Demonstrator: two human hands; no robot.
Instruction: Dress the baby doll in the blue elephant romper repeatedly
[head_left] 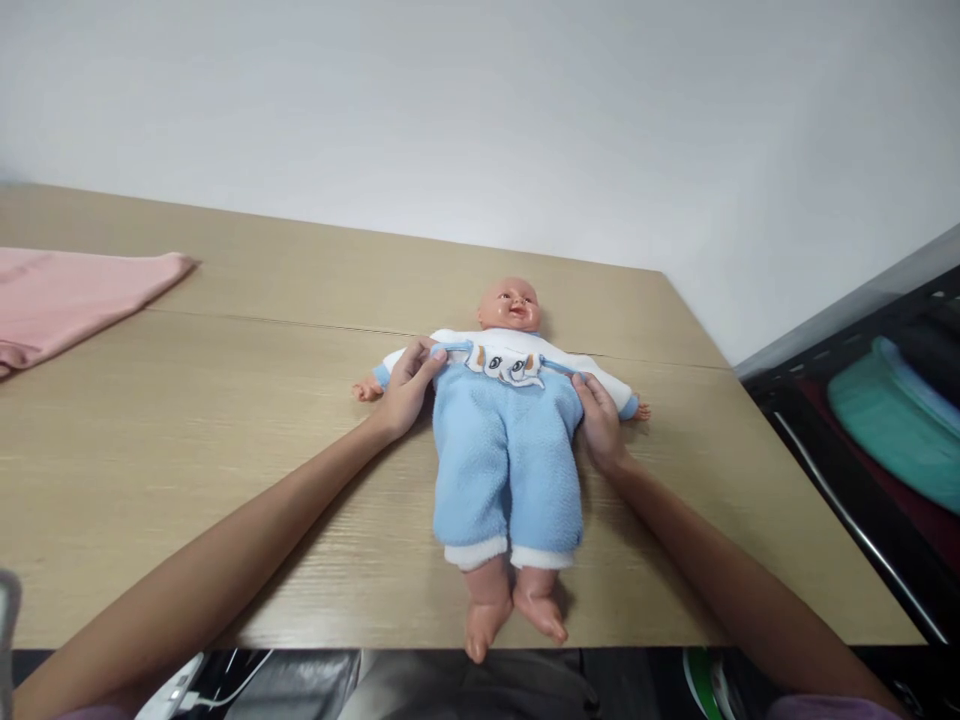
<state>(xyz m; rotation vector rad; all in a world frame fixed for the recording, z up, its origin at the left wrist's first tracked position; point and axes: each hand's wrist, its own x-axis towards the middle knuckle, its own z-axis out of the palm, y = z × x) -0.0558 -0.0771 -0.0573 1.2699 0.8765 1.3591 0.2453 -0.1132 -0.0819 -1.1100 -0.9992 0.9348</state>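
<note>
A baby doll [517,305] lies on its back on the wooden table, head toward the wall and bare feet over the near edge. It wears a white top [555,348] with blue cuffs and fleecy light-blue pants [472,450] with white hems. A white elephant-face patch [510,366] sits at the front of the waist. My left hand [411,385] is closed, thumb and fingers pinching the blue upper edge of the pants at one side. On the other side, my right hand [598,415] grips the same edge, its fingers partly hidden.
A pink cloth [82,295] lies on the table [300,270] at the far left. To the right stands a black rack or cart [847,470] holding a teal item [900,425]. Below the near edge, a white cable and plug [187,695] show at left.
</note>
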